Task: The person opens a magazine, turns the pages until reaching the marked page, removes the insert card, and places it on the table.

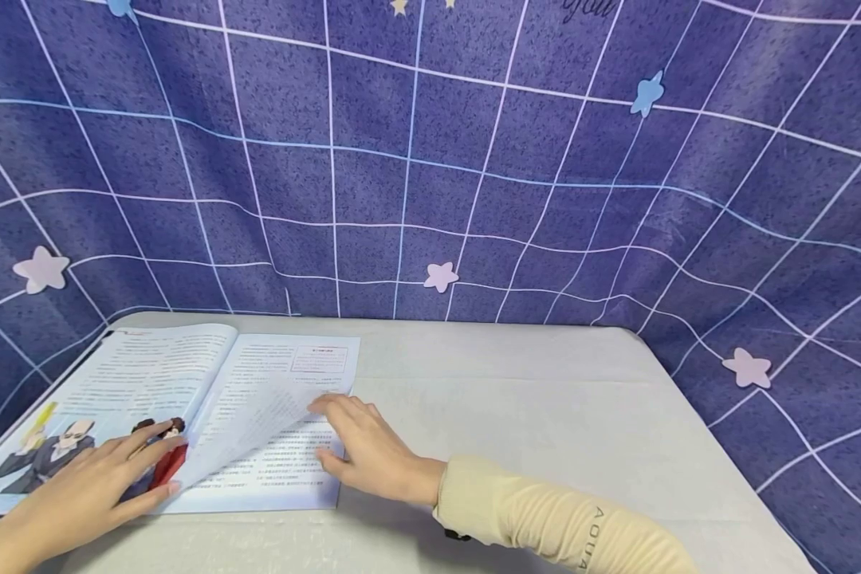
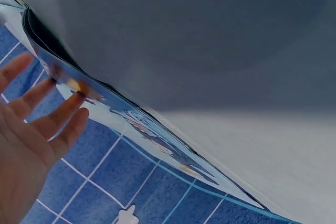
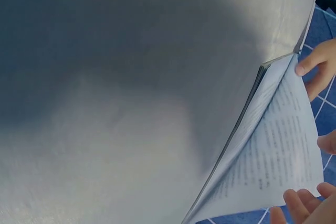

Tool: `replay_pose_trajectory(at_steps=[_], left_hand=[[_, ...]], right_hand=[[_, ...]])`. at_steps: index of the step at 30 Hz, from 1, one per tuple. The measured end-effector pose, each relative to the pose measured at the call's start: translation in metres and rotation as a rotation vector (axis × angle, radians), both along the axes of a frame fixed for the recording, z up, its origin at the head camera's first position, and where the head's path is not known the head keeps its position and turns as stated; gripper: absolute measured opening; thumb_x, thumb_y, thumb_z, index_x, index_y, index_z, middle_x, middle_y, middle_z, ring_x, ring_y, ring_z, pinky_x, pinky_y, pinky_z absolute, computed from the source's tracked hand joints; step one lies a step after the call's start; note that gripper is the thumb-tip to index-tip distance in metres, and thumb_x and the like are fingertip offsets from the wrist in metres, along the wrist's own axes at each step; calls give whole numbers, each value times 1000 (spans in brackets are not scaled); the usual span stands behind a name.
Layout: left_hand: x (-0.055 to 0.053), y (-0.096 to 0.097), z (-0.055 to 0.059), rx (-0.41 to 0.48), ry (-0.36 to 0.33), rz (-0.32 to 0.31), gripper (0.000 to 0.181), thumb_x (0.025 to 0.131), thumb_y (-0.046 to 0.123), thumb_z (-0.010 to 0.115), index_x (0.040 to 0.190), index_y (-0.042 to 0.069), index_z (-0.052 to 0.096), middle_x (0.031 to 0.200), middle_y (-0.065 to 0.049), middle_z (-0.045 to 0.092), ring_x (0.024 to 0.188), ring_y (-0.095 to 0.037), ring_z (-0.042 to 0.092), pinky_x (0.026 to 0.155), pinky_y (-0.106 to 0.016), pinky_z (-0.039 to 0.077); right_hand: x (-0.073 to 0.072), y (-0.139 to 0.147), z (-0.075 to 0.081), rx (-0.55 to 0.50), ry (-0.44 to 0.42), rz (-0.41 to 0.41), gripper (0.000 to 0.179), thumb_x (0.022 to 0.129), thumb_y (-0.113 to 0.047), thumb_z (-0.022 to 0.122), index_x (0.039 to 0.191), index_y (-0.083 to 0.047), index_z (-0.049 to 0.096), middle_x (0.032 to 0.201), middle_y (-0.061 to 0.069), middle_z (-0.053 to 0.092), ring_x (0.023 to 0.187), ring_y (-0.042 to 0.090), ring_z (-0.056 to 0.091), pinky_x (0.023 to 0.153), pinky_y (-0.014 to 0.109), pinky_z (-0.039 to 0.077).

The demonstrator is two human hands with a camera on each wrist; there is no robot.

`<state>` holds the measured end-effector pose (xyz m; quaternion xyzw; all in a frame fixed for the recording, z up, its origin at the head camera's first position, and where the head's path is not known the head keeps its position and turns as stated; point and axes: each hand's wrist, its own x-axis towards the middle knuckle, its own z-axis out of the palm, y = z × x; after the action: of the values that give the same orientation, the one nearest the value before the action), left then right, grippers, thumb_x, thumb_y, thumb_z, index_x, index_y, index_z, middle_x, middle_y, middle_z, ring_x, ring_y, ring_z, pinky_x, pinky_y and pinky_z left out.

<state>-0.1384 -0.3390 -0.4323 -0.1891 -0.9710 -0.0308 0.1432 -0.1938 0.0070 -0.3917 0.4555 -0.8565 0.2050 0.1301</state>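
Note:
An open book (image 1: pixel 258 359) of printed text lies on the table, with cartoon figures along the bottom of its left page. My left hand (image 1: pixel 100 486) rests on that illustrated part with its fingers spread, the thumb by the lower end of the fold. One right-hand leaf (image 1: pixel 251 430) is lifted and bends up from the book. At its raised edge are the fingertips of my right hand (image 1: pixel 373 450), while the thumb stands apart below. The right wrist view shows the leaf (image 3: pixel 273 150) standing up, with my right fingers (image 3: pixel 299 208) at its edge.
A pale grey cloth covers the table (image 1: pixel 545 430). Behind and beside it hangs a blue curtain (image 1: pixel 373 191) with a line grid and stars. A cream sleeve (image 1: pixel 545 510) covers my right forearm, and a small black item (image 1: pixel 457 535) shows under the wrist.

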Motion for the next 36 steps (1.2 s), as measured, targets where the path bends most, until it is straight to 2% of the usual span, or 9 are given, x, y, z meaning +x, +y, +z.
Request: replay_pose_trajectory(at_steps=[4, 9, 17, 19, 21, 23, 25, 29, 36], left_hand=[[3, 0, 2, 39, 41, -9, 74, 75, 42, 71, 135, 11, 42, 122, -15, 55, 102, -39, 56, 78, -55, 42], [4, 2, 6, 34, 32, 22, 87, 77, 43, 68, 145, 15, 22, 121, -20, 56, 97, -40, 59, 73, -57, 44], [3, -1, 4, 55, 67, 4, 93, 78, 37, 69, 147, 10, 13, 132, -26, 45, 104, -45, 53, 80, -60, 42], [4, -3, 1, 65, 82, -8, 93, 79, 35, 69, 147, 8, 12, 140, -25, 35, 111, -47, 47, 93, -61, 35], [4, -4, -2, 72, 106, -25, 92, 79, 34, 69, 147, 7, 13, 147, -22, 25, 127, -45, 33, 107, -57, 21], [4, -5, -4, 68, 136, -45, 89, 79, 34, 68, 146, 6, 16, 151, -18, 17, 138, -34, 16, 114, -49, 5], [3, -5, -5, 56, 169, -57, 86, 80, 35, 67, 145, 7, 20, 152, -16, 15, 142, -22, 7, 115, -45, 0], [2, -4, -4, 42, 189, -61, 77, 81, 35, 65, 144, 11, 27, 150, -16, 22, 141, -22, 12, 116, -44, 2], [4, -2, -1, 15, 141, -53, 66, 84, 30, 64, 142, 22, 33, 149, -10, 25, 142, -19, 7, 109, -61, -3]], right_hand=[[2, 0, -1, 47, -14, 11, 49, 85, -27, 61, 127, -13, 42, 132, 0, 48, 118, 12, 48, 95, 24, 39], [4, 1, -4, 138, -23, 18, 49, 86, -31, 60, 128, -13, 41, 131, -1, 48, 115, 11, 49, 91, 23, 40], [5, -1, -8, 234, -29, 29, 53, 85, -35, 62, 129, -14, 41, 131, -1, 48, 116, 10, 48, 92, 22, 40], [5, -2, -9, 256, -28, 35, 54, 84, -35, 62, 129, -15, 41, 131, -2, 48, 115, 10, 48, 91, 21, 39], [5, -2, -10, 281, -24, 39, 54, 84, -37, 62, 129, -15, 41, 131, -2, 48, 115, 10, 47, 91, 21, 39], [5, -3, -11, 308, -18, 41, 55, 84, -38, 62, 129, -15, 42, 131, -3, 48, 115, 10, 47, 92, 21, 40], [6, -3, -12, 334, -16, 42, 54, 83, -39, 63, 128, -17, 43, 131, -3, 48, 115, 9, 47, 92, 21, 39], [6, -4, -14, 381, -9, 52, 52, 82, -41, 64, 126, -19, 45, 128, -5, 50, 113, 8, 48, 89, 21, 40], [6, -5, -18, 425, 7, 79, 52, 81, -43, 64, 124, -20, 46, 126, -5, 51, 111, 9, 49, 85, 19, 39]])
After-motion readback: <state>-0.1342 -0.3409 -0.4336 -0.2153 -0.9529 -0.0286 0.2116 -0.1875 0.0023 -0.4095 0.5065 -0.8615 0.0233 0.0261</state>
